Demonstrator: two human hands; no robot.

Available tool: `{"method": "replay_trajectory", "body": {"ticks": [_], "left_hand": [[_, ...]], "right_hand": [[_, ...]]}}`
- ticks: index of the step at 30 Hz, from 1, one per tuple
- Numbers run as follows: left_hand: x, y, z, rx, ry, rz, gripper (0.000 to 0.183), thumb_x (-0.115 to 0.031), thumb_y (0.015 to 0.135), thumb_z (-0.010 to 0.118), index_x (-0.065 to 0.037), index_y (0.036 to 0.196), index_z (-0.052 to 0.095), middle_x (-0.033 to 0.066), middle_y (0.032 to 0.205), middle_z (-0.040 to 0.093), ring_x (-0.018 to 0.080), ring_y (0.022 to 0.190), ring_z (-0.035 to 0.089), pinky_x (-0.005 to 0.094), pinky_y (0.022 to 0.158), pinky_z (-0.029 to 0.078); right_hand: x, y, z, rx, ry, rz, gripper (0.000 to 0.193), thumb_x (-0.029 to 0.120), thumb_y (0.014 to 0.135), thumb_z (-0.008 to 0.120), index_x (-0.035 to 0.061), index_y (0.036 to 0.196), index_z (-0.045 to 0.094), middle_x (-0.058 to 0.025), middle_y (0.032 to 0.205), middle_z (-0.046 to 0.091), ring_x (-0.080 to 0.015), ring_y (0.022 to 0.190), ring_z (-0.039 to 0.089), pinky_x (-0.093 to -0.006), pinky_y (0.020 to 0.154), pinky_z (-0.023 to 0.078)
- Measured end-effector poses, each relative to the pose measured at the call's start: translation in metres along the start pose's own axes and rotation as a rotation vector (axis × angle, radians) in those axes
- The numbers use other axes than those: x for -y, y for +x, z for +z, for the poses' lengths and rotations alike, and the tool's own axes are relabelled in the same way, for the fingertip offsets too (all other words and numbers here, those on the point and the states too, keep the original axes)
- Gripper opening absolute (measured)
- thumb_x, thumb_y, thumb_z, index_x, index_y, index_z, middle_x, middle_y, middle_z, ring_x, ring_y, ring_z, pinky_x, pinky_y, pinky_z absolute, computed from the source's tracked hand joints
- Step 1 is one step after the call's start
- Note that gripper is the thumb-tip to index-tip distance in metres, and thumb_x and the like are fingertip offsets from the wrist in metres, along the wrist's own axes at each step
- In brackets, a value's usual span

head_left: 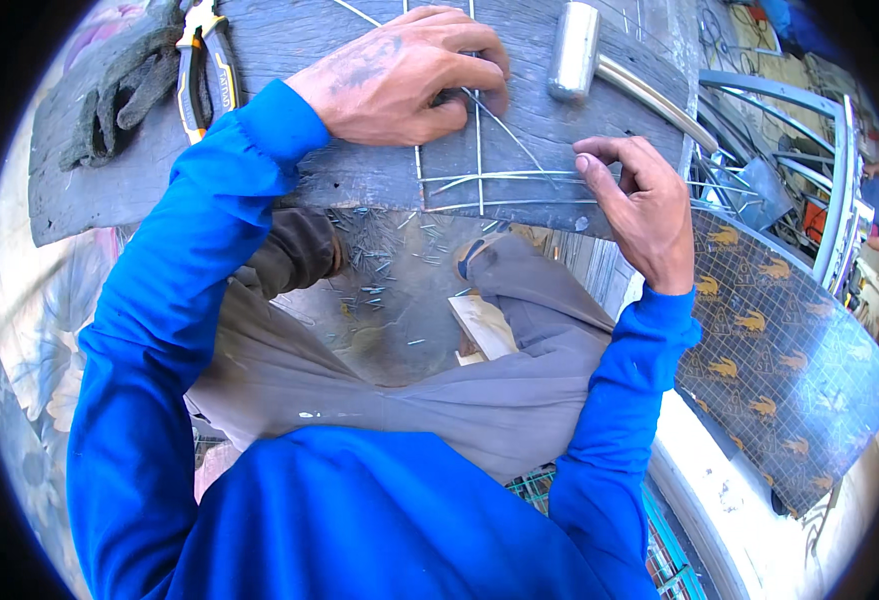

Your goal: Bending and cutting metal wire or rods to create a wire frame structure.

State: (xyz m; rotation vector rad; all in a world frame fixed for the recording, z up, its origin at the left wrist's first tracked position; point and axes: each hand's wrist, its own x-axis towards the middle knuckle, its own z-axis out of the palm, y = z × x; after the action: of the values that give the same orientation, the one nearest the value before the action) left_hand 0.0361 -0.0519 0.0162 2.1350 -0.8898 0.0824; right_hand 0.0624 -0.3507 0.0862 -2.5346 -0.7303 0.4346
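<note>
Thin grey wire grid [479, 180] lies flat on weathered wood plank [259, 190] btwn my hands: left hand [399, 80] presses its far strands, right hand [639, 200] pinches its near-right ends.

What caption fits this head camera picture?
Two bare hands, left hand and right hand, press thin wires on a wooden board.

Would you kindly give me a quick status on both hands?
Left hand pressing wire grid onto plank. Right hand pinching wire ends. Hammer beside.
</note>
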Motion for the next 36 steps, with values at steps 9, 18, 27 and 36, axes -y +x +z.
{"method": "replay_trajectory", "body": {"ticks": [9, 18, 27, 36], "left_hand": [[-0.001, 0.001, -0.011, 0.046, 0.082, -0.002, 0.034, -0.01, 0.081, 0.065, -0.009, 0.114, 0.071, 0.0116, 0.119, 0.064, 0.033, 0.115, 0.058, 0.0471, 0.106, 0.043], [0.004, -0.002, 0.006, -0.088, 0.332, 0.02, 0.023, -0.006, 0.091, 0.068, -0.011, 0.114, 0.07, 0.0086, 0.116, 0.063, 0.0311, 0.11, 0.063, 0.0434, 0.099, 0.05], [0.001, -0.001, 0.005, -0.018, 0.395, -0.062, 0.028, -0.003, 0.092, 0.068, -0.017, 0.116, 0.071, 0.0074, 0.117, 0.061, 0.0295, 0.109, 0.063, 0.0438, 0.097, 0.05], [0.001, -0.008, -0.022, -0.099, 0.676, -0.086, 0.045, -0.004, 0.089, 0.068, -0.03, 0.125, 0.07, 0.0021, 0.111, 0.064, 0.0254, 0.108, 0.064, 0.043, 0.096, 0.05]], "right_hand": [[-0.008, -0.001, -0.006, -0.063, -0.007, 0.05, 0.015, 0.016, 0.096, 0.074, 0.0072, 0.107, 0.078, -0.0061, 0.09, 0.069, -0.017, 0.069, 0.057, -0.0322, 0.064, 0.048], [-0.017, -0.001, -0.001, 0.047, -0.001, 0.017, 0.018, 0.021, 0.095, 0.075, 0.0057, 0.103, 0.08, -0.0123, 0.098, 0.074, -0.0311, 0.094, 0.07, -0.0413, 0.09, 0.054], [-0.022, -0.008, 0.002, 0.049, 0.062, -0.001, 0.019, 0.022, 0.096, 0.073, 0.0051, 0.103, 0.079, -0.0137, 0.098, 0.073, -0.0325, 0.096, 0.07, -0.0416, 0.09, 0.054], [-0.025, -0.004, 0.011, 0.035, 0.014, -0.047, 0.017, 0.021, 0.097, 0.072, 0.0058, 0.102, 0.077, -0.0133, 0.098, 0.07, -0.0347, 0.099, 0.065, -0.0439, 0.093, 0.05]]}}
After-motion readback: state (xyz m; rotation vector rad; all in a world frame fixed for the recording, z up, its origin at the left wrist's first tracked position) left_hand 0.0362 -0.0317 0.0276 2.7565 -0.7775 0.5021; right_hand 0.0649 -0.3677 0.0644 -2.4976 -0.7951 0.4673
